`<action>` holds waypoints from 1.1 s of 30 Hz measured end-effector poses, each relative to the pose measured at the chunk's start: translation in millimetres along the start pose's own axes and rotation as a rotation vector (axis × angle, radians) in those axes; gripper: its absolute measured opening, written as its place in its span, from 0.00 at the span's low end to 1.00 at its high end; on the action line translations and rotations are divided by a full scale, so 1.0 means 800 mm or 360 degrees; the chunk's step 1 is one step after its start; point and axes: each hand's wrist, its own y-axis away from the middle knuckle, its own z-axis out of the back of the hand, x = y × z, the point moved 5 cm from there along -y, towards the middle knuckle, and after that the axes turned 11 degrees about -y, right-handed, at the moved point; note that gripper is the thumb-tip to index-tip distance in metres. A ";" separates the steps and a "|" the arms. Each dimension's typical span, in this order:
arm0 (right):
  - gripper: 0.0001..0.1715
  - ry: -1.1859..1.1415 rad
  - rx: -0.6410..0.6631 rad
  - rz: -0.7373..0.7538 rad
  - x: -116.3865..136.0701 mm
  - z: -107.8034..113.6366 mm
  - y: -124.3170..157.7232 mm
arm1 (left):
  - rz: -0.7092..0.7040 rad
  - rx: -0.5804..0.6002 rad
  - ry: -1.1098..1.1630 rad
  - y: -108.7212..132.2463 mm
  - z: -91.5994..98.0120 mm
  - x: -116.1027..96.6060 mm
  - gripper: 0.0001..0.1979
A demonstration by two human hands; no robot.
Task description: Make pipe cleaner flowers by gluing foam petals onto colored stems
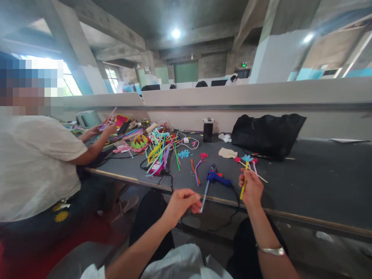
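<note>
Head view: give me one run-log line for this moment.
left hand: pinches clear stick | right hand: grips yellow stem | blue glue gun: on table | co-worker: seated left

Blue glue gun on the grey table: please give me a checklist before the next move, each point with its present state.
1. Right hand grips the yellow stick with a light-blue flower top: ok.
2. Left hand pinches the translucent glue stick: ok.
3. Blue plastic glue gun lies on the dark grey table, no hand on it: ok.
4. Black cord kept off the lap: not ok, it hangs over the table edge.
5. Nozzle heat: cannot tell.
</note>
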 end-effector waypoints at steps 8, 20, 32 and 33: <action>0.23 -0.0017 0.0052 -0.0001 -0.002 -0.008 0.004 | -0.0212 -0.0575 -0.0526 0.031 0.038 0.033 0.20; 0.22 0.0000 0.0155 0.0121 0.005 -0.023 0.015 | -0.0239 -0.0232 -0.0807 0.051 0.011 0.049 0.09; 0.21 -0.0015 0.0143 0.0238 -0.004 -0.019 0.012 | -0.0606 -0.0388 -0.0935 0.047 0.019 0.045 0.08; 0.21 -0.0013 0.0140 0.0242 -0.005 -0.019 0.012 | -0.0649 -0.0423 -0.0942 0.047 0.021 0.042 0.08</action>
